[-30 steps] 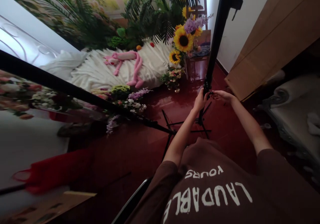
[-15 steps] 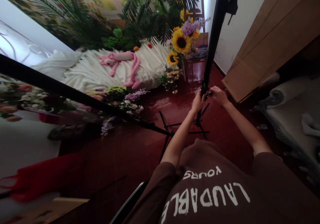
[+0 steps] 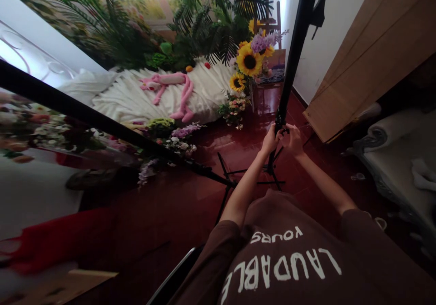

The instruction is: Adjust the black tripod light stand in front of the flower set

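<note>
A black light stand (image 3: 293, 52) with spread legs rises in front of me, its pole leaning slightly to the right. My left hand (image 3: 270, 140) is wrapped around the pole low down, just under a collar. Beside it, my right hand (image 3: 294, 140) has its fingers curled at a small dark tightening knob (image 3: 284, 132) on the pole's side. The fingers partly cover this knob. A second black stand (image 3: 112, 125) slants across from the left, its legs close to those of the first.
A pink plush toy (image 3: 185, 93) lies on white draped cloth (image 3: 126, 98). Sunflowers (image 3: 250, 62) and palm leaves stand behind. To the right are a leaning brown board (image 3: 354, 64) and a pale sofa (image 3: 405, 159). Red cloth (image 3: 57, 237) lies at lower left on the dark red floor (image 3: 153, 223).
My right hand has turned and moved slightly left, closer to the pole, with its fingers now curled at the knob. My left hand keeps its place on the pole.
</note>
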Demonstrator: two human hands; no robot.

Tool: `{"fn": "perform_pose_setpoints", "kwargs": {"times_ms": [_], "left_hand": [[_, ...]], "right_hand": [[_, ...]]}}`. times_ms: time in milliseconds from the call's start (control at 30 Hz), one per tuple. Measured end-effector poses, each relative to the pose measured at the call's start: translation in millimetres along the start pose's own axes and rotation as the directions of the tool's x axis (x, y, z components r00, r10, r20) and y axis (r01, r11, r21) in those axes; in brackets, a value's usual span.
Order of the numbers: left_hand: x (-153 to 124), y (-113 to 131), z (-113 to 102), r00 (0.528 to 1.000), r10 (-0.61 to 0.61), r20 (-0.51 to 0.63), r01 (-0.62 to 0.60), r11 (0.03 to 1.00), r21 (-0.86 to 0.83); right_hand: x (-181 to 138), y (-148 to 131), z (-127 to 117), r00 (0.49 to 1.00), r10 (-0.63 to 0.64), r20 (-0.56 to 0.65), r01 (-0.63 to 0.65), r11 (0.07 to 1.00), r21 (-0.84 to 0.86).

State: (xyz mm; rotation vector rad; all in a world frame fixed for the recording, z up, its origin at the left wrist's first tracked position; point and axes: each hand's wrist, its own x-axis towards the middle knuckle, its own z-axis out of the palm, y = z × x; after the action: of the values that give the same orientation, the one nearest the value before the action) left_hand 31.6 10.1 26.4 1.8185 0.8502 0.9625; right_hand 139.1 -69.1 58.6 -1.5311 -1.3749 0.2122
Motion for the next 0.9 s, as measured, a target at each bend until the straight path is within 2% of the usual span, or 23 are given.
{"fn": "perform_pose_setpoints", "kwargs": {"times_ms": [133, 233, 300, 400, 600, 767, 900], "left_hand": [[1, -5, -1, 0.999, 0.007, 0.032, -0.006, 1.000, -0.004], [3, -10, -1, 0.998, 0.034, 0.043, -0.036, 0.999, 0.037], [4, -13, -1, 0.997, 0.045, 0.057, -0.049, 0.997, 0.064], [6, -15, -1, 0.996, 0.068, 0.065, -0.073, 0.994, 0.084], [4, -12, -3, 0.999, -0.004, 0.048, 0.000, 0.997, 0.082], [2, -7, -1, 1.000, -0.008, 0.021, 0.006, 0.995, 0.098], [1, -5, 1, 1.000, -0.009, 0.009, 0.008, 0.990, 0.141]], "right_hand": [[23, -16, 32, 0.989, 0.136, -0.066, -0.132, 0.990, 0.057], [40, -25, 52, 0.958, 0.237, -0.162, -0.218, 0.968, 0.126], [48, -29, 60, 0.938, 0.275, -0.209, -0.241, 0.954, 0.176], [55, -30, 65, 0.935, 0.284, -0.211, -0.236, 0.945, 0.225], [75, -38, 57, 0.923, 0.326, -0.206, -0.259, 0.919, 0.297], [118, -61, 35, 0.973, 0.206, -0.106, -0.164, 0.935, 0.313], [140, -87, 19, 0.981, 0.152, -0.121, -0.109, 0.946, 0.305]]}}
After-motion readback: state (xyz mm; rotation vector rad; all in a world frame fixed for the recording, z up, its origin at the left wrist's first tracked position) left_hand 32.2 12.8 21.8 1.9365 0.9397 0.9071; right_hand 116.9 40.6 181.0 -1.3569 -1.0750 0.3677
